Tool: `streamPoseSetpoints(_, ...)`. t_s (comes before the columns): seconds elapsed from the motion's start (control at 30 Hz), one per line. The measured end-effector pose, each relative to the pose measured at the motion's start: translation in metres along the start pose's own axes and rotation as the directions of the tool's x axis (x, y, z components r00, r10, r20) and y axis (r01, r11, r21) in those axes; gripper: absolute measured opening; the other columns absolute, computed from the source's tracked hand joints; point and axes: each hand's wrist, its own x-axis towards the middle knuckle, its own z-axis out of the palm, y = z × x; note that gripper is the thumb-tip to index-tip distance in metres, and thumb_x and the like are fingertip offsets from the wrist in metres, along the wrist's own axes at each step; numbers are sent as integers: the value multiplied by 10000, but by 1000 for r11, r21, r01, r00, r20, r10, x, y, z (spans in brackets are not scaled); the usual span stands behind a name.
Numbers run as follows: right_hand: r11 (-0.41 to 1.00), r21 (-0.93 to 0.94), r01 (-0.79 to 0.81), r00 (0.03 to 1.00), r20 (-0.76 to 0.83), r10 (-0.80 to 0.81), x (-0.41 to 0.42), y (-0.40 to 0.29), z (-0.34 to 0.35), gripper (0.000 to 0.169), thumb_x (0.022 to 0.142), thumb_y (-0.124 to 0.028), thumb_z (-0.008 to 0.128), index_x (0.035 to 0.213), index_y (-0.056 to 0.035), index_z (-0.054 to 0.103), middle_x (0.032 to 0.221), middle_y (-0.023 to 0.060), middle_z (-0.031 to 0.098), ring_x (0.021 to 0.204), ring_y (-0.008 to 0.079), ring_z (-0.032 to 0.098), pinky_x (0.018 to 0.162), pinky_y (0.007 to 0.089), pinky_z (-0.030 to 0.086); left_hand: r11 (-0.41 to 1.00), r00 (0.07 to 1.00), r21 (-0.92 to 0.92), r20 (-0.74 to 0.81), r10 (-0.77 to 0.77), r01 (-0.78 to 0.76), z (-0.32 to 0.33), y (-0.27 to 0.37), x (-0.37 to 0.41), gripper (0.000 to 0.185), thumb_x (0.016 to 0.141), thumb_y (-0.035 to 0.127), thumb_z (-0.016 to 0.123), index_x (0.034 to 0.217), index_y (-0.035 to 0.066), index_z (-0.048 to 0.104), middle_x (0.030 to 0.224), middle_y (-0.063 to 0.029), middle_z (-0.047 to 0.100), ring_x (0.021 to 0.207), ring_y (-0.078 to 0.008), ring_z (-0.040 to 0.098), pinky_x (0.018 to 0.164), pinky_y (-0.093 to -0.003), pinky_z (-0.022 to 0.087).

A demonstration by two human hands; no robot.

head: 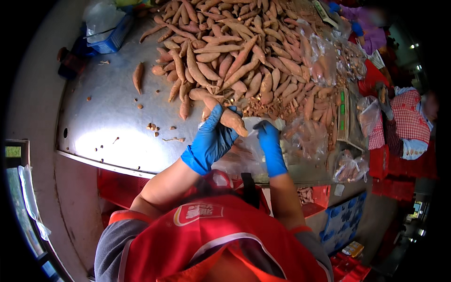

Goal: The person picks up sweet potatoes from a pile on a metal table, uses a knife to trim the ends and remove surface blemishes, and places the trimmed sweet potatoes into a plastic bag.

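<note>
My left hand (213, 141), in a blue glove, grips a long sweet potato (230, 120) above the near edge of the metal table (116, 116). One end of this sweet potato is cut or trimmed pale, and it points toward my right hand (270, 144). Also blue-gloved, that hand has curled fingers pinching the rim of a clear plastic bag (246, 155), which lies on the table edge below both hands. Just beyond my hands, a large heap of sweet potatoes (225, 49) covers the table, with small trimmed pieces (264, 107) at its near side.
A single sweet potato (138, 77) lies left of the heap. At the far left stands a blue plastic basket (109, 38). Filled plastic bags (310, 135) and a weighing scale (347, 116) are at right. Beyond them works a person in a checked apron (408, 112). Red crates (317, 202) stand below.
</note>
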Motion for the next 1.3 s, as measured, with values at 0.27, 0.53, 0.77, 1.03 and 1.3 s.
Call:
streamPoseSetpoints(0.27,975,197,103,993,29,-111,-62,-51,-50,495,722,-76,631,1166,-13,422,1099,76,431,990,128,437,772,236,408,345,972,919,132,193,-193,1,16,-8,316,823,184,574,1080,21,485,966,-33,538,900,-136,509,814,-271,416)
streamPoseSetpoints(0.53,664,605,-439,895,231,381,-99,-13,-27,241,758,-75,567,998,-55,545,734,-44,483,619,28,406,538,170,340,-812,936,470,121,-329,-346,-71,16,-15,382,624,179,672,985,98,580,952,-118,547,846,-302,537,738,-358,444)
streamPoseSetpoints(0.77,989,128,73,995,-76,-63,-98,-4,3,351,765,-142,616,1075,-25,500,854,0,518,813,78,485,647,216,410,-924,953,255,177,-244,-284,-76,-6,-22,330,645,244,629,955,138,592,968,-71,525,923,-265,489,743,-361,436)
streamPoseSetpoints(1.03,717,605,-346,933,143,330,-97,-18,-15,265,800,-53,497,1063,-35,522,636,-39,434,482,8,322,419,146,239,-386,992,914,118,-44,-125,-72,61,9,170,794,139,575,928,35,599,903,-114,605,863,-229,561,774,-317,438)
streamPoseSetpoints(1.3,705,578,-410,908,189,374,-86,-41,-11,221,824,-123,483,1008,-29,562,626,-70,425,506,1,326,448,149,240,-987,822,155,566,63,-31,-51,139,93,290,671,27,567,953,79,526,1005,-119,511,928,-328,480,807,-362,424)
